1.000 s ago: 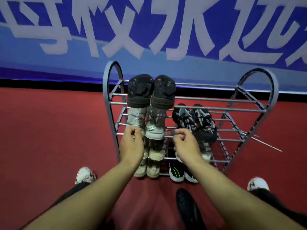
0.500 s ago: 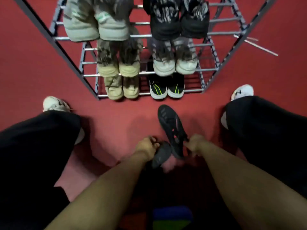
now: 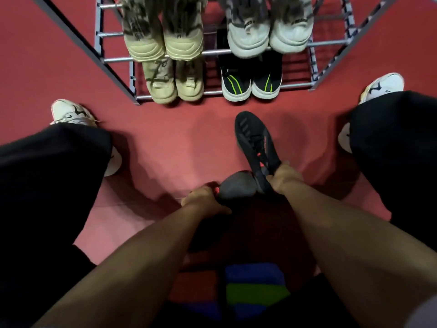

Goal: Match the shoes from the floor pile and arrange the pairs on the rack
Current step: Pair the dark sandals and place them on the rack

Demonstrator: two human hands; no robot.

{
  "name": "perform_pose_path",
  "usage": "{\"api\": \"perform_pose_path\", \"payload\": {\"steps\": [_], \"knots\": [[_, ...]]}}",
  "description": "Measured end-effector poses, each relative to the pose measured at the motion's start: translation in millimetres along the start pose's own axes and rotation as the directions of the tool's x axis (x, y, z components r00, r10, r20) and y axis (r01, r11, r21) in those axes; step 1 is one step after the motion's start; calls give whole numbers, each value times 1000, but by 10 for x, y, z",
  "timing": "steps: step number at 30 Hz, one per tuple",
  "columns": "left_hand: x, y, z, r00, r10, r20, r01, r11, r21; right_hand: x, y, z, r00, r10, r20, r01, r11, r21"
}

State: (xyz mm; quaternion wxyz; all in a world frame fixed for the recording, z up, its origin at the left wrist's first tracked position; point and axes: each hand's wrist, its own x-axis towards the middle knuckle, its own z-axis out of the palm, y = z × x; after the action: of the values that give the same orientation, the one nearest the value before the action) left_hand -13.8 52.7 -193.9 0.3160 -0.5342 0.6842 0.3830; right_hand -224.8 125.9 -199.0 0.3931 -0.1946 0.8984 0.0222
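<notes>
gripping a black shoe (image 3: 254, 140) by its heel, the right hand (image 3: 282, 177); left hand (image 3: 203, 200) clutching the second black shoe (image 3: 237, 187).

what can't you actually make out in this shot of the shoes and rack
Head view only:
- Grey metal shoe rack: its upper shelves are cut off by the top edge.
- Dark grey shoe in the left hand: blurred, heel hidden by the hand.
- Black lace-up sneaker: heel covered by the right hand.
- Fingers of both hands: curled under the shoes, hidden.
</notes>
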Motion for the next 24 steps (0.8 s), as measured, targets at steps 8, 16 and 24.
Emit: {"api": "perform_pose_path", "payload": {"steps": [8, 16, 24], "knots": [[-97, 149, -514, 909, -111, -403, 64, 990, -128, 16, -28, 89, 999, 33, -39, -34, 999, -39], [27, 22, -245, 821, 30, -570, -25, 1000, 17, 18, 46, 119, 999, 9, -52, -9, 1000, -10], [428, -6, -390, 908, 59, -415, 16, 984, 176, -5, 73, 160, 997, -23, -74, 18, 998, -67]]}}
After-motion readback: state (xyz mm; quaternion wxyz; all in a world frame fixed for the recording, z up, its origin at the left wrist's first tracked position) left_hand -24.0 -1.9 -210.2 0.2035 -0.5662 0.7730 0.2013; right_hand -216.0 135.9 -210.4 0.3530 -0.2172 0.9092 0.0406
